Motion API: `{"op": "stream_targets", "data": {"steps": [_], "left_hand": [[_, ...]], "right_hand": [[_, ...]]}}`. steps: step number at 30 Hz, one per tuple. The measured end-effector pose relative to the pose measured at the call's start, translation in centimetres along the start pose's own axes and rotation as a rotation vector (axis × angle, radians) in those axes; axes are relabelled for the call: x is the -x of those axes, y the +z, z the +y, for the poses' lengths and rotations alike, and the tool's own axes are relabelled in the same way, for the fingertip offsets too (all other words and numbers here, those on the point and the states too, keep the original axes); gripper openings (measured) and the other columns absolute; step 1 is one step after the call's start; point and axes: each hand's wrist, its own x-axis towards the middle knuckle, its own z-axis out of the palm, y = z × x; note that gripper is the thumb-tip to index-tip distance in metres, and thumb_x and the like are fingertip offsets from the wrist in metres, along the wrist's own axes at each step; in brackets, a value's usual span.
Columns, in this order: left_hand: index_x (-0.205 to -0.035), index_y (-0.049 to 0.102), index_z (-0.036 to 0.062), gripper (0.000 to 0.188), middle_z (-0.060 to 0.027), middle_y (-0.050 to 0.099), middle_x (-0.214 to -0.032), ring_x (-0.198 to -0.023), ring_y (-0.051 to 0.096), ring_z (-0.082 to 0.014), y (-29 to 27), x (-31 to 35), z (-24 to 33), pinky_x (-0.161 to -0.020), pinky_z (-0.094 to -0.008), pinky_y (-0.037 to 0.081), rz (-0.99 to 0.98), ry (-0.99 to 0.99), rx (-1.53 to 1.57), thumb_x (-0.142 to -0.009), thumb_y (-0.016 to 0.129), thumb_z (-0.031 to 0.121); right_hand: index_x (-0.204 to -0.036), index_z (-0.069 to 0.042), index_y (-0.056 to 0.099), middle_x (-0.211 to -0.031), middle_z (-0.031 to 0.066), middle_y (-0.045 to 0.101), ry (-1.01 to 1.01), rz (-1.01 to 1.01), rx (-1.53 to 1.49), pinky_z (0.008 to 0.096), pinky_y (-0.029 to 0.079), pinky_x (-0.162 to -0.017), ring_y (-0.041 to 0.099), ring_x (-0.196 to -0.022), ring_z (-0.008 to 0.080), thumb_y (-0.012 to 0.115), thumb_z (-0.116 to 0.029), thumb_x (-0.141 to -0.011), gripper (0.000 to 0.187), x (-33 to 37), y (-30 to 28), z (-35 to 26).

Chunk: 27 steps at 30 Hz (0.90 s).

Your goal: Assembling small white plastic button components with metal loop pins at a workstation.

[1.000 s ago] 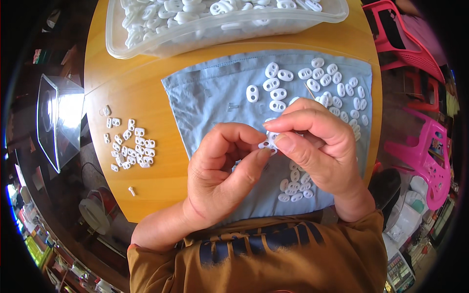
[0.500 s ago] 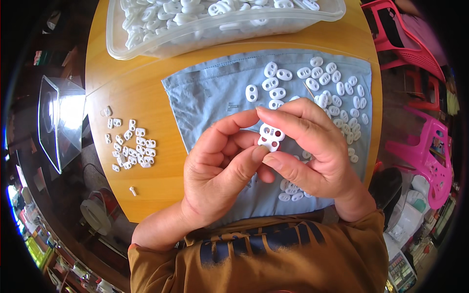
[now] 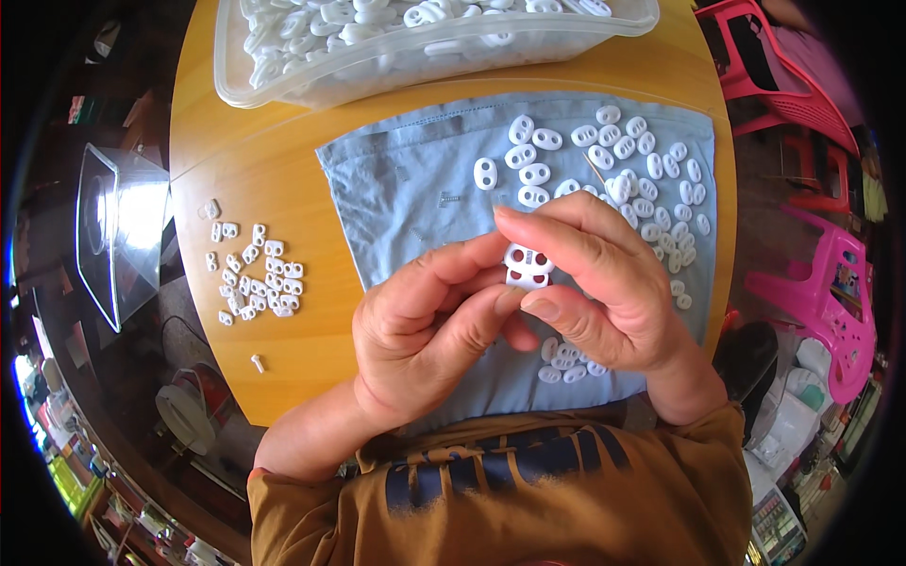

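Observation:
Between my two hands, over the blue cloth (image 3: 406, 212), is a white two-hole cord lock (image 3: 528, 267), its narrower inner piece sticking out of the oval shell toward me. The thumb and fingers of my left hand (image 3: 420, 330) pinch it from the left. My right hand (image 3: 609, 297) curves around its right side, fingertips and thumb closed on it. Loose white oval shells (image 3: 535, 174) with two holes lie on the cloth beyond my hands, and a few more oval shells (image 3: 566, 357) show below my right hand. Small metal springs (image 3: 450, 199) rest on the cloth.
A clear plastic tub (image 3: 444, 64) full of white parts stands at the far side of the wooden table (image 3: 311, 377). Small two-hole inner pieces (image 3: 274, 267) cluster at the left, with one white peg (image 3: 258, 363) nearer me. Pink chairs (image 3: 830, 302) stand to the right.
The cord lock has turned slightly in my fingers and moved a little right. My right thumb has shifted to the right, and my view has moved slightly.

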Motion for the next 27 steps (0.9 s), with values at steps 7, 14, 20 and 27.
{"op": "stream_targets", "data": {"steps": [7, 14, 20, 27], "left_hand": [[-0.114, 0.053, -0.0038, 0.030, -0.0097, 0.063, -0.087, -0.068, 0.064, -0.0134, -0.1, 0.3, -0.1, -0.059, -0.0225, 0.051, 0.039, 0.084, -0.236, -0.085, 0.057, -0.001], [-0.106, 0.054, -0.0041, 0.021, -0.0093, 0.063, -0.083, -0.069, 0.064, -0.0144, -0.1, -0.1, 0.2, -0.058, -0.0232, 0.051, 0.028, 0.192, -0.469, -0.085, 0.057, -0.001], [-0.106, 0.050, -0.0048, 0.020, -0.0132, 0.062, -0.085, -0.073, 0.064, -0.0169, 0.1, 0.1, 0.3, -0.063, -0.0257, 0.052, -0.010, 0.154, -0.279, -0.087, 0.053, -0.002], [-0.108, 0.047, -0.0040, 0.022, -0.0138, 0.060, -0.091, -0.077, 0.063, -0.0165, -0.1, 0.1, -0.2, -0.068, -0.0264, 0.052, -0.034, 0.180, -0.181, -0.087, 0.052, -0.003]], "right_hand": [[-0.119, 0.002, 0.051, -0.093, 0.0104, 0.054, 0.000, 0.017, -0.099, 0.0226, 0.046, -0.051, 0.054, -0.057, 0.0097, 0.057, -0.008, -0.086, 0.035, 0.3, 0.4, 0.0], [-0.116, 0.004, 0.053, -0.091, 0.0097, 0.056, -0.018, 0.071, -0.111, 0.0210, 0.045, -0.050, 0.053, -0.057, 0.0087, 0.055, -0.004, -0.086, 0.032, 0.6, 1.1, 0.3], [-0.115, 0.004, 0.055, -0.090, 0.0099, 0.056, -0.026, 0.110, -0.124, 0.0219, 0.045, -0.049, 0.053, -0.058, 0.0105, 0.057, -0.003, -0.084, 0.032, 0.8, 1.6, 0.0], [-0.113, 0.003, 0.056, -0.083, 0.0098, 0.057, -0.033, 0.127, -0.069, 0.0249, 0.046, -0.053, 0.055, -0.063, 0.0158, 0.062, -0.002, -0.079, 0.035, 0.6, 1.4, -0.1]]}}
